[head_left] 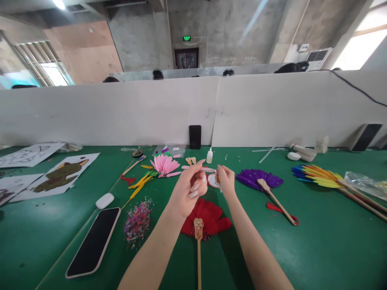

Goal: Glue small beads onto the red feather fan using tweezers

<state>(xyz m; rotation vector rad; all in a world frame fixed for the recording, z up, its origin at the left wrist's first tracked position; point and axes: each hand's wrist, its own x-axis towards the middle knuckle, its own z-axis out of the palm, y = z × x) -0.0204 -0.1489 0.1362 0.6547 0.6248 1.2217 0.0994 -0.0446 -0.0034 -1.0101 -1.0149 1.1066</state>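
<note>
My left hand (pixel 190 186) is raised above the green table (pixel 317 241), fingers pinched on a thin pale stick (pixel 196 168) that runs across to my right hand (pixel 225 180). My right hand is closed on the other end, just over a small round white and red piece (pixel 213 182). Below both hands lies a red feather fan (pixel 208 217) with a wooden handle pointing toward me. A small glue bottle (pixel 209 155) stands just behind my hands.
A purple feather fan (pixel 258 179) lies to the right, a rainbow fan (pixel 323 176) farther right. On the left lie a pink feather flower (pixel 165 164), yellow feathers (pixel 139 183), a confetti pile (pixel 137 220), a phone (pixel 95 241), an earbud case (pixel 105 200) and drawings (pixel 62 175). A white partition (pixel 121 112) backs the table.
</note>
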